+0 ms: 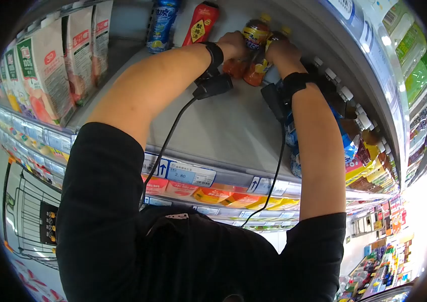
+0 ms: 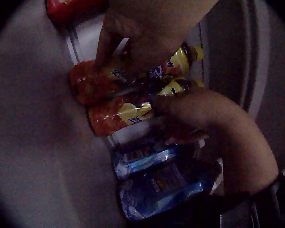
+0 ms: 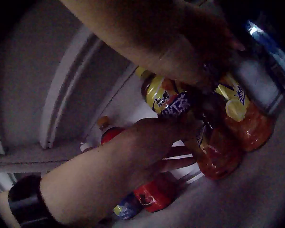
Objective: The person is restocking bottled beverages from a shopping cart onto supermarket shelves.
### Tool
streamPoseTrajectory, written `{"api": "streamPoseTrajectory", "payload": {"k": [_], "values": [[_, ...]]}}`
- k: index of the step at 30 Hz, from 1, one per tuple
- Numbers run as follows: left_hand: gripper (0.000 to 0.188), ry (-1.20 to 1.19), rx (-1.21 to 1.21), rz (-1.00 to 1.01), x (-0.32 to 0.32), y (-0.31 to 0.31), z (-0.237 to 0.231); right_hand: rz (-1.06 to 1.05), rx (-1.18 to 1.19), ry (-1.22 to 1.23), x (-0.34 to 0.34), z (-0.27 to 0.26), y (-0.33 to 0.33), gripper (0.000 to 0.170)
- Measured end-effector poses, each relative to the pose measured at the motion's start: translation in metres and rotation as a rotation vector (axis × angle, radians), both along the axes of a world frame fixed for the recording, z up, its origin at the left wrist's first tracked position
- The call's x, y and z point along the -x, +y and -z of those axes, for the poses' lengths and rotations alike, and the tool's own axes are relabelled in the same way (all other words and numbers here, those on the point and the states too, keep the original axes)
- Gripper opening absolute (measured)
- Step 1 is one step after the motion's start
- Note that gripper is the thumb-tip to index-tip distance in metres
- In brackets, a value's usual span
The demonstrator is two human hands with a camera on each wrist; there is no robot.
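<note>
Two iced tea bottles with yellow caps and amber tea lie side by side at the back of the shelf. My left hand (image 1: 232,44) grips the left iced tea bottle (image 1: 255,33) around its middle, thumb and fingers on either side in the left wrist view. On the right iced tea bottle (image 1: 257,72), my right hand (image 1: 284,53) holds the upper part, its fingers bent over the far side. A lemon shows on that label (image 3: 235,110). Left of my left hand stands a red bottle (image 1: 202,23); blue packs (image 2: 164,187) lie beyond my right hand.
A blue bottle (image 1: 163,25) stands at the back left, and juice cartons (image 1: 47,70) line the left side. White-capped bottles (image 1: 345,93) run along the right. A price rail (image 1: 183,173) edges the shelf front. Cables (image 1: 176,123) hang from both wrist cameras. A shopping cart (image 1: 30,216) stands lower left.
</note>
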State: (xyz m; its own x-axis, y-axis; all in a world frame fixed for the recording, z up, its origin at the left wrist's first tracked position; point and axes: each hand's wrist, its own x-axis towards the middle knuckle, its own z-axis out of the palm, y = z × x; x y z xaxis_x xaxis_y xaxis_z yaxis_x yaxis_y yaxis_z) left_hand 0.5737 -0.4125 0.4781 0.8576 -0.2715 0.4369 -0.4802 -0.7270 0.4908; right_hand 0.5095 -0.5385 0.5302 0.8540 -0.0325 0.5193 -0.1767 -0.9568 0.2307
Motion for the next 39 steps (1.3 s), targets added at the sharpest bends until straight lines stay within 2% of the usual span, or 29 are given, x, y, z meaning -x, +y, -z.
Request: {"api": "streamPoseTrajectory", "payload": {"k": [4,10,13,16,19,22,25,31,34,37,39], "values": [[0.063,-0.03,0.078,-0.041,0.009,0.0,0.002,0.042,-0.045,0.062,0.009,-0.006,0.009,0.032],[0.066,-0.009,0.114,-0.114,0.002,-0.005,0.006,-0.092,-0.002,-0.027,-0.001,-0.012,-0.01,0.034],[0.077,0.017,0.128,-0.077,0.007,-0.002,0.003,-0.055,-0.031,-0.137,-0.02,-0.016,-0.017,0.06],[0.078,0.021,0.113,-0.065,0.003,-0.002,0.004,-0.074,-0.108,-0.103,-0.051,-0.018,-0.03,0.071],[0.075,-0.004,0.152,-0.068,0.006,-0.001,0.006,-0.062,-0.274,-0.053,-0.053,-0.021,-0.025,0.089],[0.071,0.008,0.177,-0.036,0.005,-0.001,0.008,-0.134,-0.327,-0.101,-0.042,-0.025,-0.02,0.103],[0.067,0.016,0.161,-0.03,0.009,0.001,0.006,-0.147,-0.297,-0.131,-0.048,-0.024,-0.019,0.106],[0.063,-0.016,0.216,-0.054,0.012,-0.002,0.008,-0.064,-0.337,-0.091,-0.047,-0.03,-0.026,0.1],[0.063,-0.017,0.195,-0.073,0.013,-0.004,0.009,0.036,-0.245,-0.063,-0.045,-0.032,-0.029,0.101],[0.064,0.073,0.2,-0.061,0.008,-0.01,0.008,-0.049,-0.312,-0.012,-0.049,-0.036,-0.04,0.104],[0.066,0.042,0.178,-0.051,0.009,-0.016,0.01,-0.061,-0.296,-0.026,-0.05,-0.034,-0.041,0.105]]}}
